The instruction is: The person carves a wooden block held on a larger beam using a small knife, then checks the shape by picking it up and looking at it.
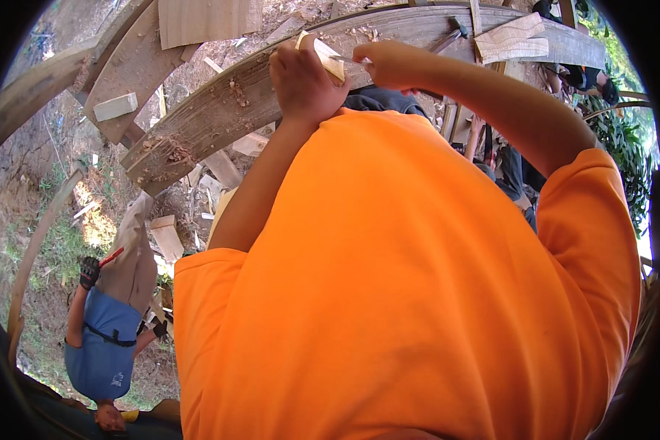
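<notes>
Orange shirt: nearest, filling the lower centre.
Left hand: fingers closed, gripping the pale wood piece.
Pale wood piece: over the plank, between the hands; it emerges beside the left fingers, its free part toward the right hand.
Right hand: fingers curled, gripping the metal tool; the grip is hidden in the fist.
Metal tool: points leftward to the wood piece; whether its tip touches cannot be told.
Plank: broad, weathered, strewn with shavings; it bears a hammer to the right.
Co-worker: farther off at left, blue-shirted, a dark-gloved hand holding a red object.
</notes>
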Tool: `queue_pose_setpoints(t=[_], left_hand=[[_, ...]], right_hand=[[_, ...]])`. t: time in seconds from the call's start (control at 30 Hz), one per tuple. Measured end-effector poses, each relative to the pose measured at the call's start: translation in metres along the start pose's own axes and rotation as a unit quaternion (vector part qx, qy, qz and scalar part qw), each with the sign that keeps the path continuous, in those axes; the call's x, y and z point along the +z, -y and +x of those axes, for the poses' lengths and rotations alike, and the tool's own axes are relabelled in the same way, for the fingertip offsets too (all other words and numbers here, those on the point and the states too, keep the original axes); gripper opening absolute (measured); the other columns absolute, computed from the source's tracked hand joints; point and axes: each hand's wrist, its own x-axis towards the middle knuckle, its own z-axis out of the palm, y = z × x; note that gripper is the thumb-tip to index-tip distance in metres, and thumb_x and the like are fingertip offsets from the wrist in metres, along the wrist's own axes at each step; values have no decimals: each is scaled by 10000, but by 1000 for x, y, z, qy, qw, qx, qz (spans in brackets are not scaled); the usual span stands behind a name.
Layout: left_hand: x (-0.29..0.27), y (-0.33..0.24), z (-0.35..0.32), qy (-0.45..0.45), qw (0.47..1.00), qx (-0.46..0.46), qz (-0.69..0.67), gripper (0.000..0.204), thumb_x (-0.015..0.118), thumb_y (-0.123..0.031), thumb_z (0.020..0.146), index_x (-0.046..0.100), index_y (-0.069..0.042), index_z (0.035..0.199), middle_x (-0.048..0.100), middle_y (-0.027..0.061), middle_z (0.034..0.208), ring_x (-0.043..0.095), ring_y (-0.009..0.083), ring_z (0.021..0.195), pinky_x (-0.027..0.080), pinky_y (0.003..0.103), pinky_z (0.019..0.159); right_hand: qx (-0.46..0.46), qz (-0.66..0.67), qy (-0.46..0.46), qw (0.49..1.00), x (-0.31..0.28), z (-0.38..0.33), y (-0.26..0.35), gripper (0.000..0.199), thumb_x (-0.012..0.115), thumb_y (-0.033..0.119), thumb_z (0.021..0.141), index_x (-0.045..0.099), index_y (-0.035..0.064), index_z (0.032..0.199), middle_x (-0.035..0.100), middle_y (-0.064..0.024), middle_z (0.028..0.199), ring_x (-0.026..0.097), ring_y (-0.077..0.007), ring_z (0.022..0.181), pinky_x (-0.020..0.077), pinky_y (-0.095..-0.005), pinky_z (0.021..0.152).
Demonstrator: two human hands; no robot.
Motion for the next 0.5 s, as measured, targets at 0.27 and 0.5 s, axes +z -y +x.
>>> queue_pose_setpoints(t=[0.27, 0.5], left_hand=[[-17, 0, -5, 49, 999, -22, -4, 932, 910, -363, 696, 388, -32, 1394, 458, 237, 1250, 470, 424, 1169, 423, 529, 999], [-9, 1, -5, 27, 999, -21, -7, 914, 913, -334, 689, 404, -42, 1390, 467, 221, 1247, 486, 427, 1167, 454, 532, 978]], right_hand=[[-6, -8, 18, 1000, -6, -4, -3, 369, 480, 184, 1049, 590, 141, 1399, 682, -167, 768, 622, -230, 474, 533, -373, 422], [44, -116, 108, 986, -35, 21, 31, 596, 435, -1, 885, 529, 137, 1457, 658, -146, 787, 615, -214, 491, 508, -375, 415]])
